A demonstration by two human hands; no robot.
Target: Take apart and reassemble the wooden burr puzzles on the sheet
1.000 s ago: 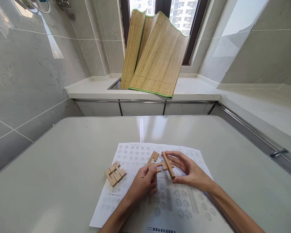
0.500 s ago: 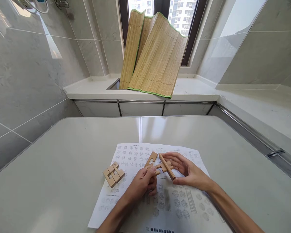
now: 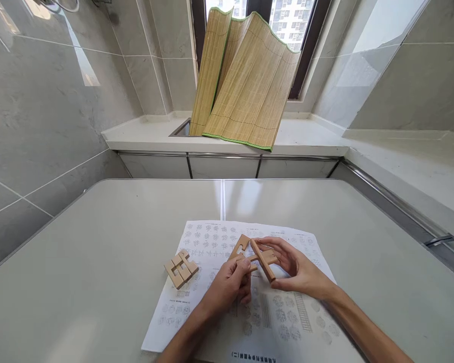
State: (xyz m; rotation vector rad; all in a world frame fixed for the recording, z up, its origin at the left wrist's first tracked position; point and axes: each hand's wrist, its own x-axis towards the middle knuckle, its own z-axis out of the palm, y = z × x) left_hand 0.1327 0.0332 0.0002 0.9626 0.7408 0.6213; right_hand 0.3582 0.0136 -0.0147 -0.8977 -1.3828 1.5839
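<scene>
Notched flat tan wooden pieces (image 3: 242, 243) sit above the white printed paper sheet (image 3: 162, 330), pinched in the left hand (image 3: 230, 282). The right hand (image 3: 301, 273) grips a slim tan wooden bar (image 3: 263, 260) by its two ends, slanted across them. To my eye, squaring bar to notch and using light pressure would best spare the pieces twisting.

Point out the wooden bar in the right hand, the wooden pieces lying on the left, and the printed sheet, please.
Wooden bar (image 3: 263, 260), head view: around mid-length.
Wooden pieces (image 3: 183, 272), head view: the middle piece.
Printed sheet (image 3: 155, 338), head view: near lower left corner.
</scene>
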